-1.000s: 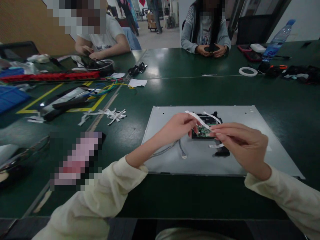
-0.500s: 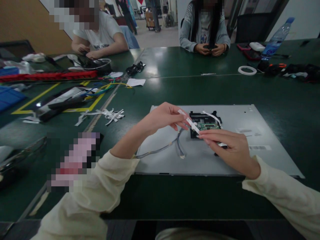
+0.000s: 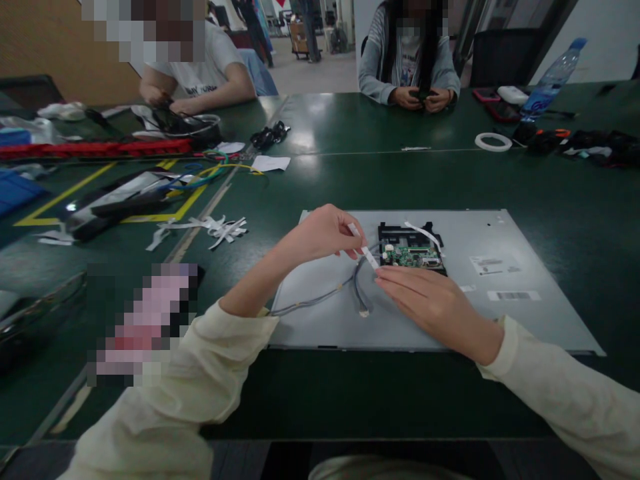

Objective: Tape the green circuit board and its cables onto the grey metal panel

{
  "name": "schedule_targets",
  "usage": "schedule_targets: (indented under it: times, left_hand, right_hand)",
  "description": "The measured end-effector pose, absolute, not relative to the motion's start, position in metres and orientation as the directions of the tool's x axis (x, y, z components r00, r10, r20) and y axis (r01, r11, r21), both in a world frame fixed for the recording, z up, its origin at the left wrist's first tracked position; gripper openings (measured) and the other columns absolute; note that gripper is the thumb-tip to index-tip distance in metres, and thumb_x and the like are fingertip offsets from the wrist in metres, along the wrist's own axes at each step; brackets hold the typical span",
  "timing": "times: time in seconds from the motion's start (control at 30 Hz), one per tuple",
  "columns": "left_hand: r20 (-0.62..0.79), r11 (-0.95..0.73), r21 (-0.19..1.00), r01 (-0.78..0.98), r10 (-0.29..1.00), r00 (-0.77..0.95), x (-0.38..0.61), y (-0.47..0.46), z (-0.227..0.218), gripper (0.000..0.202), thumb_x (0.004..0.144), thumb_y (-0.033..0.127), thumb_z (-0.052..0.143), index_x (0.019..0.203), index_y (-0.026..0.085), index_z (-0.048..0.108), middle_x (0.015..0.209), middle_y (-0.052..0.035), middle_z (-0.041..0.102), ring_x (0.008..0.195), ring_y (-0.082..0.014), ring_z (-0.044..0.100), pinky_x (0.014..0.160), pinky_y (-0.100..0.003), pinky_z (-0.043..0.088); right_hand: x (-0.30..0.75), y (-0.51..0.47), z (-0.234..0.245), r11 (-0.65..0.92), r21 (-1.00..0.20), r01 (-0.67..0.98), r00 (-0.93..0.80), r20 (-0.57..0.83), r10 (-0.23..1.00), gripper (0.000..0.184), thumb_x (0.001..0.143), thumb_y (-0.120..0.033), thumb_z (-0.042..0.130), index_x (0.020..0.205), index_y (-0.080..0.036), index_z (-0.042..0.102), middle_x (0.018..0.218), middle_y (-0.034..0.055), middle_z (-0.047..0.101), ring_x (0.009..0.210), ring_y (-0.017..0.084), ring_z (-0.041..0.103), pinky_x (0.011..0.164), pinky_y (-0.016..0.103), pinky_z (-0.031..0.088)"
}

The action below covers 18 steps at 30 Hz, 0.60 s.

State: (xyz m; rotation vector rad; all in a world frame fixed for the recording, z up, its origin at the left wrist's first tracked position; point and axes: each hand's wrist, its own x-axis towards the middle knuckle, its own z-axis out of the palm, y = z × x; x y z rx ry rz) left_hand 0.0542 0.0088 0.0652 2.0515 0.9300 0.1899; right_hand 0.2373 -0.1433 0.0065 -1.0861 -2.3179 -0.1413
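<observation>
A green table point(image 3: 340, 393) bears a grey panel point(image 3: 310, 330); beyond the panel sit one person point(image 3: 223, 70) and, to the right, another person point(image 3: 367, 73), with a trolley point(image 3: 299, 41) on the floor behind. Over the panel, left of its board point(image 3: 413, 257), is a white strip point(image 3: 370, 257). The left hand point(image 3: 323, 233) pinches its upper part, the right hand point(image 3: 435, 303) its lower end (fingers together). Far left of the panel lies a blue bin point(image 3: 20, 190); beyond the panel, leftward, is a bowl point(image 3: 207, 133) with dark cables point(image 3: 173, 121) in or against it (I cannot tell which).
</observation>
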Motion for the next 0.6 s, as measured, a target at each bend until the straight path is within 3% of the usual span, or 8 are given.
schedule_targets:
  times: [0.13, 0.4, 0.6]
  left_hand:
    - [-0.241, -0.425, 0.687, 0.589, 0.632, 0.736, 0.052, 0.015, 0.059, 0.017, 0.076, 0.025, 0.057, 0.075, 0.013, 0.069, 0.072, -0.004, 0.071, 0.063, -0.0132, 0.067, 0.048, -0.017, 0.041]
    - [-0.183, -0.689, 0.431, 0.583, 0.565, 0.804, 0.049, 0.016, 0.053, 0.027, 0.08, 0.026, 0.051, 0.057, 0.016, 0.061, 0.052, 0.0018, 0.061, 0.05, -0.009, 0.053, 0.052, -0.02, 0.034]
    - [-0.183, -0.73, 0.381, 0.567, 0.542, 0.82, 0.052, 0.015, 0.049, 0.028, 0.085, 0.029, 0.048, 0.061, 0.017, 0.057, 0.051, 0.0023, 0.056, 0.047, -0.0099, 0.047, 0.051, -0.023, 0.029]
  right_hand:
    - [0.23, -0.141, 0.003, 0.651, -0.105, 0.752, -0.532, 0.488, 0.692, 0.032, 0.089, -0.005, 0.048, 0.116, -0.01, 0.063, 0.124, 0.0123, 0.06, 0.119, 0.021, 0.054, 0.097, 0.039, 0.05]
    - [0.223, -0.141, 0.003, 0.662, -0.099, 0.743, -0.553, 0.468, 0.689, 0.03, 0.089, -0.007, 0.048, 0.115, -0.011, 0.063, 0.124, 0.012, 0.06, 0.114, 0.021, 0.056, 0.092, 0.04, 0.05]
    - [0.221, -0.14, 0.0, 0.666, -0.095, 0.74, -0.571, 0.436, 0.696, 0.031, 0.089, -0.007, 0.049, 0.117, -0.011, 0.062, 0.123, 0.0113, 0.06, 0.113, 0.022, 0.055, 0.092, 0.041, 0.049]
